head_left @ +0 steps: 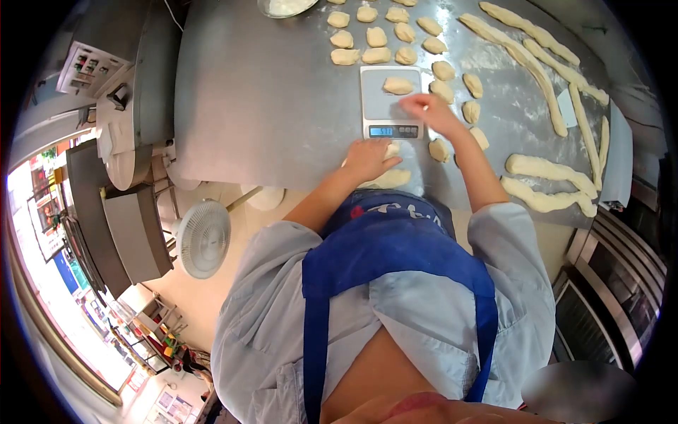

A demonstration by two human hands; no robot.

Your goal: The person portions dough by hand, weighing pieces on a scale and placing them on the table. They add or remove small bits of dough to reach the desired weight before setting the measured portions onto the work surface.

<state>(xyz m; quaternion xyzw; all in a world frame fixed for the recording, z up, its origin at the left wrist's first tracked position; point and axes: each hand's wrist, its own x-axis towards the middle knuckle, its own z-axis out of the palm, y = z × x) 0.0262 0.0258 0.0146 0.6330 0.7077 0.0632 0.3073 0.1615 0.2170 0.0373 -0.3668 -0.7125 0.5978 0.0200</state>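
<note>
A digital kitchen scale (374, 106) lies on the metal table with its display lit, and one pale dough piece (398, 85) rests on its plate. My right hand (429, 113) hovers over the plate's right side, just below that piece, slightly blurred. Its fingers are drawn together; whether anything small is between them cannot be made out. In front of the scale, my left hand (369, 160) is closed over a piece of dough (392, 150), partly hidden by the fingers. Another dough strip (390, 179) lies beside it, against the apron.
Rows of dough pieces (376, 36) sit behind the scale, more to its right. Long dough ropes (526, 63) stretch across the floured right side, near a white scraper-like plate (566, 112). A bowl of flour (286, 6) stands at the back. A fan (203, 239) is left.
</note>
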